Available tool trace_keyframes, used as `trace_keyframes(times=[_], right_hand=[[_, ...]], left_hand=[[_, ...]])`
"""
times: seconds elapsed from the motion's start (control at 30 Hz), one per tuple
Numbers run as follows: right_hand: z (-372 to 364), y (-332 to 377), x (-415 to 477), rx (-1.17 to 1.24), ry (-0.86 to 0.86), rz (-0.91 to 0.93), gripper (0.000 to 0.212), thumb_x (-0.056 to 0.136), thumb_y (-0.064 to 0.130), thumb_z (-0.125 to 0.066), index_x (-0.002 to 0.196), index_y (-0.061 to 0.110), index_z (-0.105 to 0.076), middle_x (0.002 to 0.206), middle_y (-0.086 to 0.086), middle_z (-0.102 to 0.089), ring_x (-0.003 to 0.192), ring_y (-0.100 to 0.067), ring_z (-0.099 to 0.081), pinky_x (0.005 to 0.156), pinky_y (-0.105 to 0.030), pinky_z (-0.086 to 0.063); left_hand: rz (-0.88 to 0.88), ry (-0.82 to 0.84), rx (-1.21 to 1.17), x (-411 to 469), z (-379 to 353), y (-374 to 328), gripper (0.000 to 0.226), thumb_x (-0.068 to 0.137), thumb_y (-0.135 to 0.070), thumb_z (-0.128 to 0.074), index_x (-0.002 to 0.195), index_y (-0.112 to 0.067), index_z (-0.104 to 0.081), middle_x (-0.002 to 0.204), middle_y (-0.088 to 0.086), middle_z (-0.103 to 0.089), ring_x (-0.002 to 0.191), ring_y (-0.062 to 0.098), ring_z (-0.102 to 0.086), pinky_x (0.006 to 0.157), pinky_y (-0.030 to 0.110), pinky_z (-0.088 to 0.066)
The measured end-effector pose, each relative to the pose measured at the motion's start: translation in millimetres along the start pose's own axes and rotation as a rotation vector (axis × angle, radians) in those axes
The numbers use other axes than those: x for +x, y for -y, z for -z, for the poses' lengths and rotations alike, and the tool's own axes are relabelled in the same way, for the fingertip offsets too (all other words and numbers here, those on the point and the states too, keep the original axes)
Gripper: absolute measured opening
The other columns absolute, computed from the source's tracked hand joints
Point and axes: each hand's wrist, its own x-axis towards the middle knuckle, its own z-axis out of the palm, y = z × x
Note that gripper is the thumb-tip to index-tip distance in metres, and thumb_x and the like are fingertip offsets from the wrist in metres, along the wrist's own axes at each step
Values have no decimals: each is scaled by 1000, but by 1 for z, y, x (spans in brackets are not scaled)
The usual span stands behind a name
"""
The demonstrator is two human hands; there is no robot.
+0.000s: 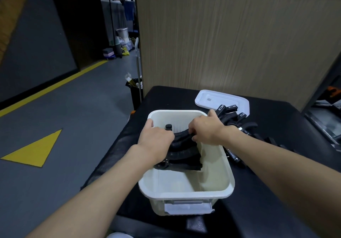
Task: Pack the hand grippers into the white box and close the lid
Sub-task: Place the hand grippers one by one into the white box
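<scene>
Nearest, the white box (186, 191) stands open on the black surface (276, 130), with stacked hand grippers (184, 161) inside toward its left wall. The left hand (156, 138) and right hand (206, 129) reach into the box. The fingers of both curl round the top hand gripper (181, 138). Farther right, loose hand grippers (232, 119) lie beside the box, overlapping the detached lid (219, 99).

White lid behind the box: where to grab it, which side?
Take the lid by its left rim, coming from the left. It lies flat on the table, and loose hand grippers crowd its near-right edge; the left end is clear.
</scene>
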Motion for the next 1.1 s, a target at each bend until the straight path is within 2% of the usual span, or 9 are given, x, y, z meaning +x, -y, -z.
trace_keyframes(times=[0.07, 0.17, 0.4, 0.67, 0.77, 0.87, 0.97, 1.1], right_hand=[[-1, -1, 0, -3, -16, 8, 10, 83, 31, -66, 92, 29, -65, 89, 10, -68, 90, -15, -58, 83, -35, -21], [-5, -2, -1, -17, -50, 8, 10, 83, 26, -63, 92, 27, -67, 89, 9, -69, 89, -16, -60, 79, -35, -19], [-5, -5, -1, 27, -40, 11, 15, 83, 38, -68, 95, 29, -67, 91, 9, -67, 90, -18, -55, 85, -35, -25], [-7, -6, -2, 53, -66, 12, 15, 85, 40, -66, 95, 29, -68, 91, 9, -69, 90, -17, -54, 88, -36, -26], [-7, -6, -1, 58, -65, 4, 14, 84, 40, -66, 93, 30, -68, 90, 9, -69, 90, -17, -55, 90, -36, -26], [-6, -5, 0, 63, -46, 5, 13, 83, 40, -68, 92, 31, -66, 89, 11, -69, 92, -16, -55, 90, -36, -26], [-3, -2, 1, 3, -31, 33, 13, 84, 37, -68, 93, 29, -65, 92, 10, -68, 92, -16, -53, 87, -34, -25], [-2, 0, -1, -27, -42, 55, 14, 83, 38, -69, 92, 30, -64, 93, 8, -68, 85, -16, -50, 81, -31, -21]], left_hand=[[24, -19, -49, 0, -2, 5, 25, 75, 1, -52, 74, -25, -52, 69, -7, -64, 79, 20, -59, 87, 33, -24], [45, -31, -74, -1, -4, 9, 23, 78, -1, -52, 74, -24, -54, 64, -7, -59, 71, 20, -54, 89, 34, -24], [44, 5, -148, -1, -3, 8, 21, 82, -5, -56, 86, -22, -69, 74, -4, -71, 81, 19, -61, 89, 34, -17], [31, 17, -202, -4, -3, 9, 20, 87, -10, -56, 91, -25, -69, 75, -7, -69, 89, 20, -50, 100, 34, -19], [31, 23, -212, -5, -3, 10, 18, 89, -12, -57, 93, -27, -67, 72, -8, -65, 92, 21, -46, 101, 34, -21], [31, 33, -218, -5, -2, 9, 20, 91, -15, -59, 104, -28, -67, 65, -11, -55, 95, 21, -44, 104, 33, -18], [26, 41, -215, -5, -2, 9, 20, 91, -16, -59, 106, -28, -67, 60, -12, -48, 93, 19, -46, 103, 33, -16], [35, 39, -189, -6, 0, 8, 19, 92, -17, -59, 106, -26, -68, 74, -8, -61, 98, 24, -49, 100, 33, -18]])
